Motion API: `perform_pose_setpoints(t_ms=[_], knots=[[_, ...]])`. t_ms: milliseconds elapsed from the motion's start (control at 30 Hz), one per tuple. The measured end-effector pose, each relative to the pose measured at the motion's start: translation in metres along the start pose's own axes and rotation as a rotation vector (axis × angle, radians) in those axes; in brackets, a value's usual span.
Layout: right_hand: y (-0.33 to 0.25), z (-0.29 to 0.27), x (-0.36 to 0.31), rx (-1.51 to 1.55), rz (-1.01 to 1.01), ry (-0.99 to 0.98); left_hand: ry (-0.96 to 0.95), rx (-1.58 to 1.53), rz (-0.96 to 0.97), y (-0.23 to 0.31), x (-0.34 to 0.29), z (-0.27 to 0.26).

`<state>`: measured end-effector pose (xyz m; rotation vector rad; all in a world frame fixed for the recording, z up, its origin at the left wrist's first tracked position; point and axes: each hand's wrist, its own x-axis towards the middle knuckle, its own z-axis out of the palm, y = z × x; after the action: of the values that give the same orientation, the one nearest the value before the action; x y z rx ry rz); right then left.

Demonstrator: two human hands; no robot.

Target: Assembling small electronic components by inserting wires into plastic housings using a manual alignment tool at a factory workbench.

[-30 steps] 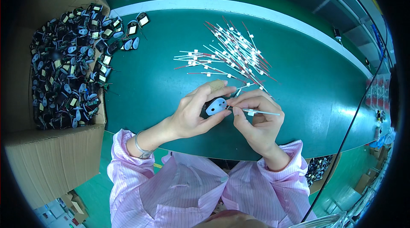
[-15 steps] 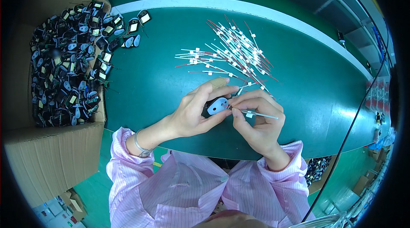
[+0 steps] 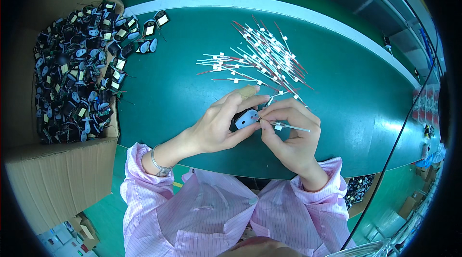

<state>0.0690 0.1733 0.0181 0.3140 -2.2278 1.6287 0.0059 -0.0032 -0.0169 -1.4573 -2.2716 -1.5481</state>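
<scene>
Between the thumb and fingers of my left hand (image 3: 219, 120) is a small black device with a grey oval face (image 3: 247, 118), turned toward my right hand. Dark holes show in that face. My right hand (image 3: 294, 132) pinches a thin white wire with a white tag (image 3: 279, 126) close against the device's right side; its free end sticks out to the right. My fingertips hide where wire and device meet. Just beyond my fingers lies a loose pile of red and white wires with white tags (image 3: 269, 55) on the green table (image 3: 168, 79).
At the left stands a large open cardboard box (image 3: 62, 170) heaped with similar black-and-grey devices (image 3: 77, 79), several spilling onto the table. A white strip (image 3: 231, 1) edges the table's far side. A black cable (image 3: 392, 161) crosses the right side of the view.
The wire in my right hand has shifted slightly left, its free end tilting a little. Both hands stay at almost the same place, still holding the device and the wire.
</scene>
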Motion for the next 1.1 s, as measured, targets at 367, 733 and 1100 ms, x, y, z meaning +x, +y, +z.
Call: perform_pose_setpoints(t_ms=[367, 733, 1100], knots=[[-0.0015, 0.0036, -0.0007, -0.081, -0.022, 0.019, 0.019, 0.053, 0.067, 0.0007, 0.0024, 0.0004], [-0.0019, 0.0061, -0.0021, -0.162, -0.074, 0.021, -0.054, 0.085, -0.001, 0.0036, 0.0019, -0.0024], [-0.0044, 0.0038, -0.0018, -0.207, -0.080, -0.006, -0.058, 0.139, -0.012, 0.0063, 0.0049, -0.0046]])
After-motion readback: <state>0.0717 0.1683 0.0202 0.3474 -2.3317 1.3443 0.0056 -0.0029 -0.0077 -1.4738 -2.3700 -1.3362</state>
